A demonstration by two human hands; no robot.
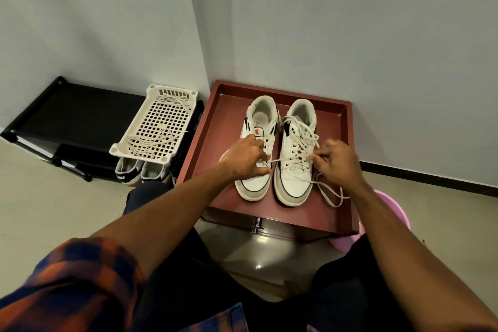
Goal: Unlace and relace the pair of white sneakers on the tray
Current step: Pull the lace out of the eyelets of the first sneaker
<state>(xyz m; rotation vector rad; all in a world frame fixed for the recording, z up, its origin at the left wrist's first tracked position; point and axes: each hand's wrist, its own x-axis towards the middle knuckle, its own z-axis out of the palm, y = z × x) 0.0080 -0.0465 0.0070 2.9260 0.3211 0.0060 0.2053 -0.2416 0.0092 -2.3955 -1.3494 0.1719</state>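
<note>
White lace stretches crosswise over the laced sneaker on the red tray, toes toward the person. Left hand and right hand each pinch it, right nearer the eyelets.

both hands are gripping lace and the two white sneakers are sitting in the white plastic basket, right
Not quite. The head view shows the white sneakers sitting side by side on the dark red tray, not in the white plastic basket, which holds only loose laces. The rest stands: the left hand and right hand both grip lace.
</note>
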